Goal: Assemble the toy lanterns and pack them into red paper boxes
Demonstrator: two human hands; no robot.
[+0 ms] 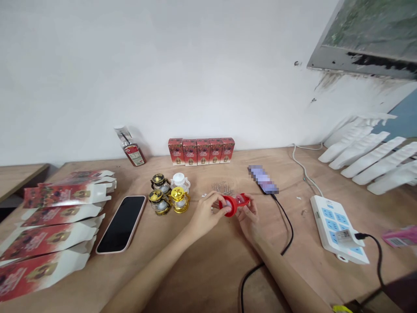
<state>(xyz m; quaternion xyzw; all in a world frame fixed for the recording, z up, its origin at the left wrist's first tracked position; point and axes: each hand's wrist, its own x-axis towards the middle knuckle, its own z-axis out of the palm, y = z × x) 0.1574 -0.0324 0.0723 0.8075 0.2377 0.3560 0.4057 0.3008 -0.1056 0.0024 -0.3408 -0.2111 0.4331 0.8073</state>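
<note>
Above the middle of the table, my left hand (204, 213) grips a red round lantern base (232, 206), its open side tipped toward the right. My right hand (250, 221) is closed around a red lantern body (241, 199) with a see-through middle; the two parts are close together, and whether they touch I cannot tell. Just behind my hands lies a small heap of thin metal pieces (223, 188). Left of my left hand stand finished-looking mini lanterns: a gold one (179, 200), a white one (180, 181) and two black-and-gold ones (159, 202).
Several red printed boxes (203, 152) line the wall. Unfolded cartons (42, 234) and a phone (122, 224) lie left, near a brown bottle (134, 155). At right are a second phone (263, 179), its black cable (289, 241), a power strip (337, 228) and white strips (384, 161).
</note>
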